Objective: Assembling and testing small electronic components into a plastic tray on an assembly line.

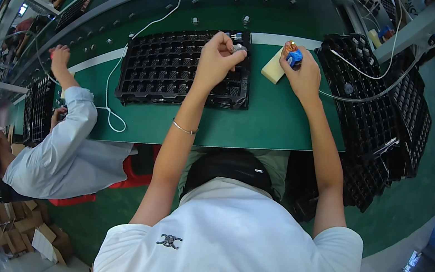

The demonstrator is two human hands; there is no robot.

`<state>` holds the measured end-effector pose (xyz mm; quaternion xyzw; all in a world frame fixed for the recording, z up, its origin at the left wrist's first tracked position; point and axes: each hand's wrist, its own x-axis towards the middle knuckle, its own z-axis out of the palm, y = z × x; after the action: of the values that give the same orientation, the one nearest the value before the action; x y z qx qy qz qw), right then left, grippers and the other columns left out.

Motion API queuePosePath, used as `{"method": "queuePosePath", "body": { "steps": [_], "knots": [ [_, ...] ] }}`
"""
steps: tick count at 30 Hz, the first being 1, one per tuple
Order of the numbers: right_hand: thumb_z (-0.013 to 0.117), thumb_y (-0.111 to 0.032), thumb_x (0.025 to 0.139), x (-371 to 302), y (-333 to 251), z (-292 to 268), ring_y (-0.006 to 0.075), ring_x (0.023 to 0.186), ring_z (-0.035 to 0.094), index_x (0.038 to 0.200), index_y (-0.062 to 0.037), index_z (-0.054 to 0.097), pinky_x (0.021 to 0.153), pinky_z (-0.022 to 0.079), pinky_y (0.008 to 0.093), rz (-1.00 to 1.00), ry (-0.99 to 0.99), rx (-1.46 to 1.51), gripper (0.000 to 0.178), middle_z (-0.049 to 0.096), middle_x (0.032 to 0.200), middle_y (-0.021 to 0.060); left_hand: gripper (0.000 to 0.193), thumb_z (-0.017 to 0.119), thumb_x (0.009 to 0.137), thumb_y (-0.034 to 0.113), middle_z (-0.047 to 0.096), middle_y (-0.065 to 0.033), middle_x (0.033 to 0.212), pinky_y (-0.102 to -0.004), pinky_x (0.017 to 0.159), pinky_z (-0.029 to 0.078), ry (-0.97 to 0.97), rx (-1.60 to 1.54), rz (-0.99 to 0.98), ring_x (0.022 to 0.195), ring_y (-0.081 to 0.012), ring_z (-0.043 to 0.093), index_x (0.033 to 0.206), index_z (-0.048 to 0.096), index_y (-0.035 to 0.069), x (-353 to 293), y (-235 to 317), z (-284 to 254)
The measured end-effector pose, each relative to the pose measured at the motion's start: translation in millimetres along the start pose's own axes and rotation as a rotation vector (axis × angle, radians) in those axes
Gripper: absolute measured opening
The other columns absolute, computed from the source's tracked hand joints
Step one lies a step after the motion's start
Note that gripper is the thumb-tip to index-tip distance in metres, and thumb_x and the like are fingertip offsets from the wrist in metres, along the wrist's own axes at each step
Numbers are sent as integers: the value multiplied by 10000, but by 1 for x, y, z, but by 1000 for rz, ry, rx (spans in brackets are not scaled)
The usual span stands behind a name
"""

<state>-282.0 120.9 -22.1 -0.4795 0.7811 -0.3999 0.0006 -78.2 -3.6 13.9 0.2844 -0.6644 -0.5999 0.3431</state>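
Observation:
Over the right part of a black compartment tray, my left hand is closed on a small silvery metal part, pinched between thumb and fingers. My right hand grips a small device with a blue body and a copper-coloured top; its exact kind I cannot make out. Beneath and beside the right hand lies a pale yellow block on the green table. Most of the tray's pockets look dark, and my left forearm hides some of them.
Stacked black trays overhang the table's right side. A white cable runs across the left. Small parts sit spaced along the green belt at the back. A co-worker sits close on my left, on a red stool.

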Motion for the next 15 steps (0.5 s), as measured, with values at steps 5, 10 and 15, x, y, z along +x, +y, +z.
{"method": "queuePosePath", "body": {
  "steps": [5, 10, 15],
  "knots": [
    [750, -327, 767, 13, 1, 7, 372, 864, 645, 1089, -53, 606, 729, 513, 433, -5, -17, 15, 446, 645, 962, 151, 139, 656, 863, 59, 532, 29, 680, -183, 476, 326, -24, -126, -9, 541, -32, 449, 911, 526, 54, -9, -15, 4],
    [762, -340, 731, 64, 9, 26, 368, 854, 652, 1143, -59, 621, 743, 515, 435, -11, -43, 51, 518, 661, 939, 164, 88, 645, 868, 68, 576, 36, 723, -174, 488, 327, 28, -125, -10, 550, -19, 440, 927, 639, 3, -15, -27, 3],
    [735, -362, 722, 125, 25, 60, 384, 868, 663, 1069, -49, 636, 753, 522, 445, -34, -22, 82, 478, 689, 902, 191, 142, 584, 911, 72, 584, 26, 733, -178, 498, 335, -13, -116, -25, 557, -20, 436, 997, 666, -5, -19, -28, 4]
  ]
}}
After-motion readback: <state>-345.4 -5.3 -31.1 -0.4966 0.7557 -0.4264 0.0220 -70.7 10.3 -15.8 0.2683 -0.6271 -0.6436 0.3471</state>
